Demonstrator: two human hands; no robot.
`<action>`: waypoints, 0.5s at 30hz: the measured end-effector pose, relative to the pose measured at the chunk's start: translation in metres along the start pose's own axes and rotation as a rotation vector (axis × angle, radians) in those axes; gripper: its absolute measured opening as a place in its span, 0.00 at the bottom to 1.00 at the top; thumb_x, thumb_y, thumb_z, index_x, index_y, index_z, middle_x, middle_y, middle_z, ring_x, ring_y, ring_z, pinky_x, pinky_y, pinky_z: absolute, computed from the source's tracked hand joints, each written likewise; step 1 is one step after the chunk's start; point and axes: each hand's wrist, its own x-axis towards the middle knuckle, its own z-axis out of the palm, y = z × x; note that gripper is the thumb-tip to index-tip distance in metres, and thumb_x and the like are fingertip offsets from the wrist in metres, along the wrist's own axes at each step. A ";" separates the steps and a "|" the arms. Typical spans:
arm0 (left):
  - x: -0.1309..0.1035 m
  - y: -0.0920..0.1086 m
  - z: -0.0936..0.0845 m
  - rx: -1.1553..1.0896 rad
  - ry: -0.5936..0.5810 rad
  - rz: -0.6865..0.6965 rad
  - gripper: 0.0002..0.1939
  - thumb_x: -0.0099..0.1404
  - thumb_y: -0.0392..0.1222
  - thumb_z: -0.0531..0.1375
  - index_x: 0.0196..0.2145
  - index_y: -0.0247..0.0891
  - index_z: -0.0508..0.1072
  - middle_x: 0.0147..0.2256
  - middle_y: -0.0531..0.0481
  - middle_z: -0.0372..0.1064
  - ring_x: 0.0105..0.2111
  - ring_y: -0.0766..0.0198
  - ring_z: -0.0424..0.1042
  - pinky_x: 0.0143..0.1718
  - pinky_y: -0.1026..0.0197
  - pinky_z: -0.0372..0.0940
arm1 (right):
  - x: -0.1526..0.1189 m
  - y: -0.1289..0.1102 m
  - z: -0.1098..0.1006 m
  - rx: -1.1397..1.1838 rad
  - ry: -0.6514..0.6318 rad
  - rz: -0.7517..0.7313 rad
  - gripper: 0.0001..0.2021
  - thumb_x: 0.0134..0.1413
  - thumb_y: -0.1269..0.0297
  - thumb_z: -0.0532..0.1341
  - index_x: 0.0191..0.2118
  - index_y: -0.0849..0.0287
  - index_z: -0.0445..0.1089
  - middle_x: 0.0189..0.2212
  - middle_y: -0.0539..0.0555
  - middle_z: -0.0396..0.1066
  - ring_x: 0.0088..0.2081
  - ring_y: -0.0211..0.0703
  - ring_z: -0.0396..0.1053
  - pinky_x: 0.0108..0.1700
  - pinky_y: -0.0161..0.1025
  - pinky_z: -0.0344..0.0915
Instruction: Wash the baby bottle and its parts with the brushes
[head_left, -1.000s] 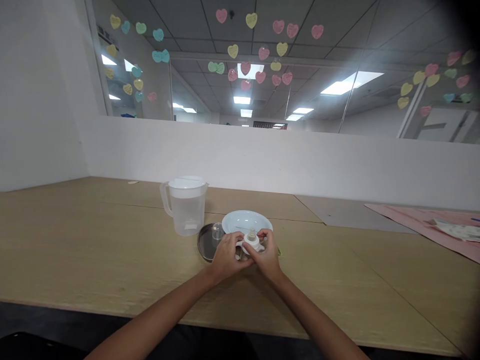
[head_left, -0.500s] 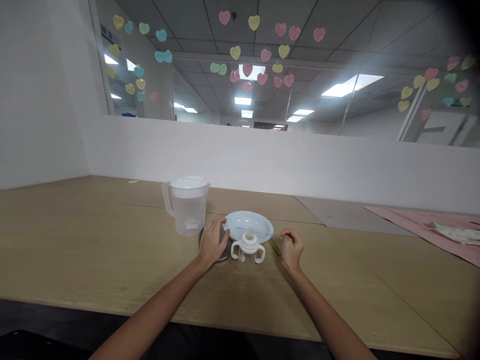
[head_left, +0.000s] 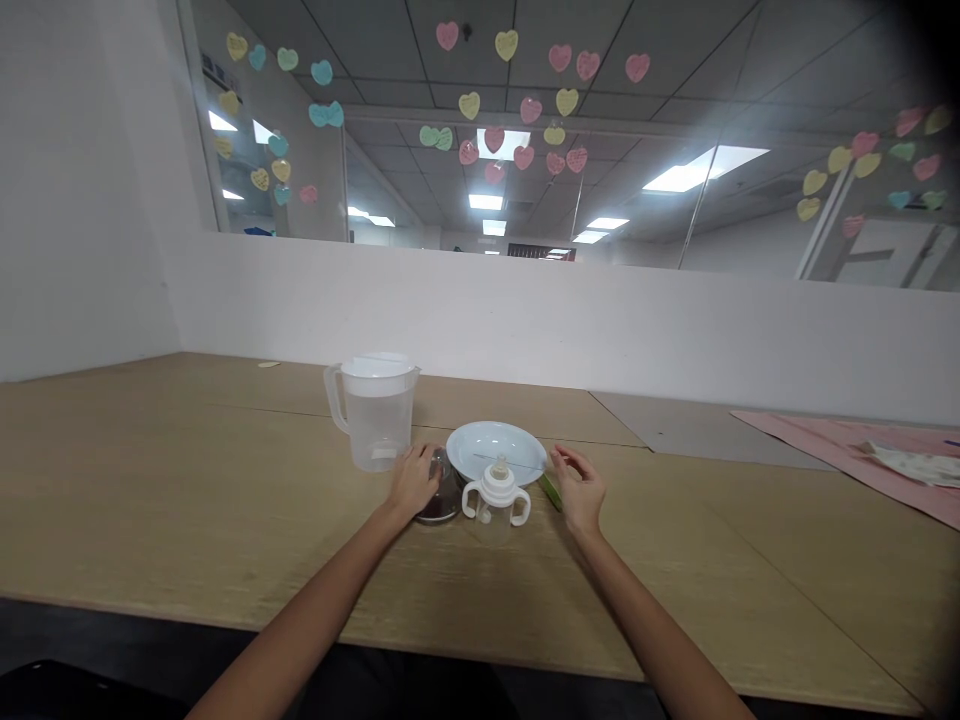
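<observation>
Two-handled feeding bottle upright; left hand at the clear cap

Risks, in my judgement: the clear dome cap (head_left: 437, 463) could tip or slide if the left hand (head_left: 414, 481) meets it off-centre. A sideways knock from its wrist could topple the feeding bottle (head_left: 495, 497), since the handles stick out. The thin stick across the white bowl (head_left: 487, 437) might shift if the bowl is bumped.

Left fingers: curled about the cap over the dark round tray (head_left: 442, 505); cannot tell whether they grip. Right hand (head_left: 582, 490): fingers loosely bent, part open, nothing seen in them, near the green strip (head_left: 550, 493).

Bottle: on the surface (head_left: 420, 600) between the hands, near side of bowl; transparent body, white collar and handles, translucent teat uncovered. Contents unclear.
</observation>
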 end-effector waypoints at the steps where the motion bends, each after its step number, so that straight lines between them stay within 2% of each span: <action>1: 0.000 0.000 0.000 0.002 -0.006 -0.005 0.14 0.57 0.34 0.51 0.42 0.37 0.65 0.40 0.45 0.65 0.40 0.60 0.64 0.43 0.57 0.57 | 0.000 0.000 0.000 0.000 0.004 -0.002 0.12 0.41 0.60 0.61 0.31 0.63 0.71 0.32 0.57 0.69 0.33 0.41 0.64 0.38 0.41 0.62; 3: 0.000 0.000 0.000 0.012 0.021 -0.017 0.14 0.58 0.36 0.52 0.43 0.36 0.65 0.41 0.45 0.64 0.41 0.58 0.63 0.43 0.57 0.57 | 0.000 0.001 0.001 0.010 0.021 -0.019 0.11 0.40 0.60 0.62 0.29 0.63 0.72 0.32 0.57 0.68 0.34 0.42 0.65 0.39 0.41 0.62; 9: 0.001 0.003 -0.002 -0.012 0.249 0.037 0.15 0.61 0.42 0.49 0.45 0.38 0.63 0.42 0.44 0.62 0.43 0.56 0.62 0.44 0.54 0.57 | 0.002 0.010 -0.001 0.031 0.028 -0.096 0.06 0.41 0.67 0.58 0.21 0.61 0.70 0.32 0.55 0.65 0.37 0.42 0.64 0.43 0.42 0.59; 15: 0.000 0.003 -0.001 -0.004 0.238 0.063 0.16 0.61 0.42 0.50 0.46 0.38 0.62 0.41 0.44 0.63 0.42 0.55 0.62 0.43 0.54 0.58 | 0.001 0.011 -0.002 0.057 0.042 -0.093 0.05 0.39 0.72 0.54 0.19 0.61 0.65 0.30 0.52 0.60 0.37 0.40 0.61 0.42 0.40 0.56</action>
